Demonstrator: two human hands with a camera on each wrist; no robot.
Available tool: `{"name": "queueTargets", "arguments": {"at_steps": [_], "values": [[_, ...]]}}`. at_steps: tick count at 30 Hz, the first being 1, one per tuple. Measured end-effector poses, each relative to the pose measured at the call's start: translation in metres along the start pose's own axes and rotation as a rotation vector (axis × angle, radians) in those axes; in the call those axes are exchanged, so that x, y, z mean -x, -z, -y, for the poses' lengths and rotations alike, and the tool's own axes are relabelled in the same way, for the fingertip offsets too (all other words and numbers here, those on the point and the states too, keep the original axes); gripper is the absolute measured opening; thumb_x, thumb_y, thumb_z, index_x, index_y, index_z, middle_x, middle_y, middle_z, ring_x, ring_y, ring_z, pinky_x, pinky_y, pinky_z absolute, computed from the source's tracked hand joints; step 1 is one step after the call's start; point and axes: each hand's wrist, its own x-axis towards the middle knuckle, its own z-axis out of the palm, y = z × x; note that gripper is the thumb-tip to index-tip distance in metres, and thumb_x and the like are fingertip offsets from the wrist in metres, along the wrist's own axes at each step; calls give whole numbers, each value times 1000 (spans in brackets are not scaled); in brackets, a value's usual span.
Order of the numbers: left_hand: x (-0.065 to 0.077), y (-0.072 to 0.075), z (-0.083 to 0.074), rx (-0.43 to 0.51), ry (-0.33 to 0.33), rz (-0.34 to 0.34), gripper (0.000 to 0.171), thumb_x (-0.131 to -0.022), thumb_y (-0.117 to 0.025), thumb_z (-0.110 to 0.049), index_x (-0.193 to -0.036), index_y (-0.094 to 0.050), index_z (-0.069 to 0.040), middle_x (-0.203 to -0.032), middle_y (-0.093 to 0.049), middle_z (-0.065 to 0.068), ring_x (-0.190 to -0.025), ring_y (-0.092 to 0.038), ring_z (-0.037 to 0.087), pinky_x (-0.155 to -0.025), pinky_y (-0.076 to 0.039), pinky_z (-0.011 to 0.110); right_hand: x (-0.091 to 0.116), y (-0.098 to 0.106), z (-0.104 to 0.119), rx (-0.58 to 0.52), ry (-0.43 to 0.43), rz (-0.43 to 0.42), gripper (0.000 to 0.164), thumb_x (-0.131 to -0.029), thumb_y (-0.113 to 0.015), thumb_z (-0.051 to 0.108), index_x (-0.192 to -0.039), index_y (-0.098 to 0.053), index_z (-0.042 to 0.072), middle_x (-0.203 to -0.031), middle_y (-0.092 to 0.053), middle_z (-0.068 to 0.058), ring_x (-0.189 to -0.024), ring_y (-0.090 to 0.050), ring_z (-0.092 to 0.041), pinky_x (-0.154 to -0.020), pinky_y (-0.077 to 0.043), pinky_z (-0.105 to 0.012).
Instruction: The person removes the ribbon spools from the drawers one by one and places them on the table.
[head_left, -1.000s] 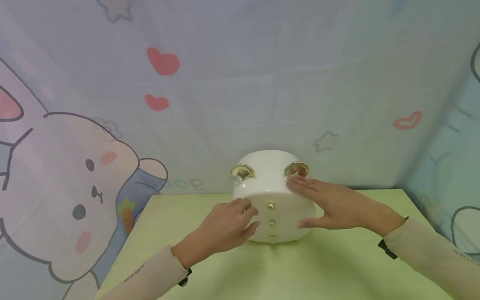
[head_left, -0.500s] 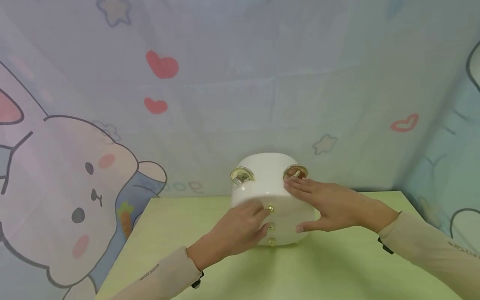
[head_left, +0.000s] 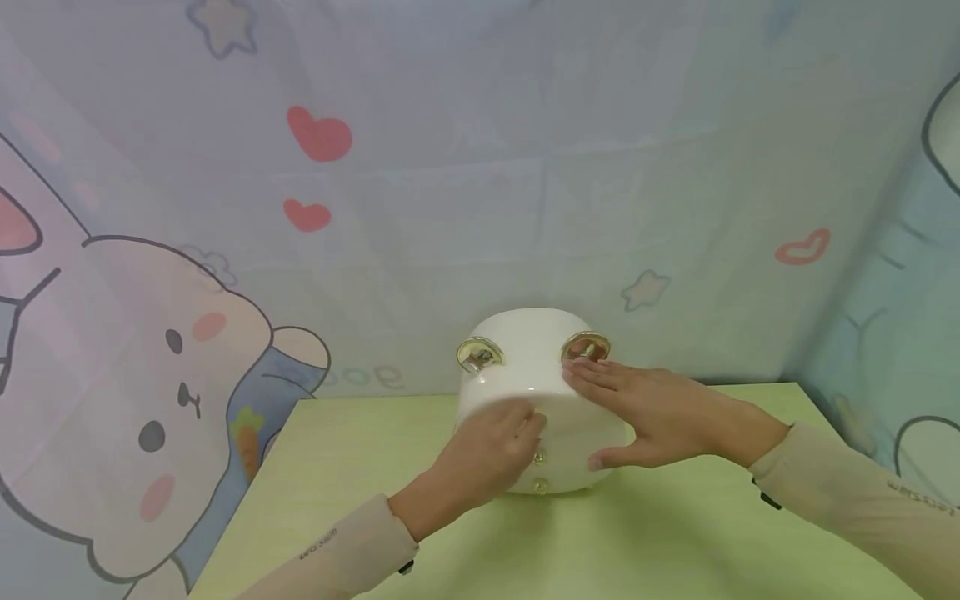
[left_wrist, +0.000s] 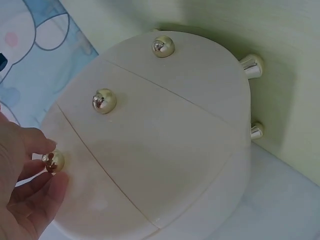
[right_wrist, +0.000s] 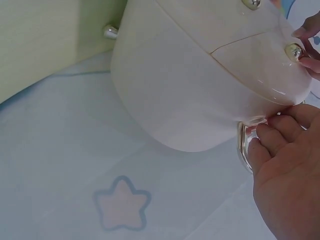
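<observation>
A glossy white rounded drawer box (head_left: 528, 350) stands near the back of the table, its front split by seams into three sections. Each section carries a round gold knob, among them the middle knob (left_wrist: 104, 101) and the lowest knob (left_wrist: 163, 47). With thumb and fingertips, my left hand (head_left: 487, 454) pinches the top knob (left_wrist: 54, 161), which the hand hides in the head view. My right hand (head_left: 667, 414) lies with extended fingers on the box's upper right side, fingertips right at the gold ear-shaped ring (head_left: 587, 347) there. Its thumb points toward the box's front.
A matching gold ring (head_left: 480, 356) sits on the box's top left. Short gold feet (left_wrist: 252, 66) hold the box up from the pale green table (head_left: 360, 467). Directly behind hangs a cloth backdrop (head_left: 450, 208) printed with a rabbit, hearts and stars.
My left hand has moved right from the box's left front edge to the top knob and closed its fingertips on it. The right hand keeps its place on the box.
</observation>
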Motion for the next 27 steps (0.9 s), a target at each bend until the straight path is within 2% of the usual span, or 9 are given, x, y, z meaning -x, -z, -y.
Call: {"name": "queueTargets", "arguments": {"at_steps": [4, 9, 15, 19, 23, 27], "values": [[0, -3, -2, -123, -52, -6, 22, -90, -77, -19, -107, -73, -7, -99, -68, 2, -88, -64, 14, -81, -57, 23, 0, 0, 0, -8, -7, -11, 87, -101, -50, 68, -164, -34, 11, -172, -35, -7, -155, -41, -32, -110, -53, -48], [-2, -5, -4, -186, -74, 6, 24, -90, -78, -19, -109, -74, -7, -102, -69, 3, -92, -65, 14, -84, -57, 22, 0, -2, -1, -76, -48, 6, 64, -112, -39, 49, -164, -34, 12, -172, -33, -5, -158, -37, -29, -119, -44, -50], [-2, -8, -6, -235, -96, -15, 22, -89, -75, -17, -108, -73, -5, -102, -68, 4, -93, -64, 15, -86, -56, 23, 0, -4, -1, -93, -59, 12, 61, -114, -36, 44, -165, -31, 12, -173, -31, -4, -159, -36, -28, -120, -43, -49], [-2, -10, -7, -272, -109, -29, 17, -96, -60, -8, -107, -72, -3, -101, -68, 6, -92, -64, 17, -84, -57, 24, -1, -5, -1, -84, -48, 10, 61, -114, -36, 43, -166, -29, 11, -173, -30, -5, -158, -36, -29, -120, -43, -49], [-2, -12, -9, -313, -117, -44, 31, -100, -40, -1, -106, -71, -2, -100, -68, 7, -90, -64, 18, -83, -57, 24, -2, -6, -1, -87, -49, 19, 61, -114, -35, 43, -166, -28, 12, -174, -29, -5, -159, -35, -29, -121, -43, -49], [-2, -15, -11, -343, -117, -50, 35, -101, -36, -1, -106, -71, -3, -99, -68, 6, -89, -64, 17, -82, -57, 23, -1, -5, 0, -88, -44, 21, 61, -114, -35, 43, -166, -28, 11, -174, -29, -6, -159, -35, -29, -120, -43, -49]]}}
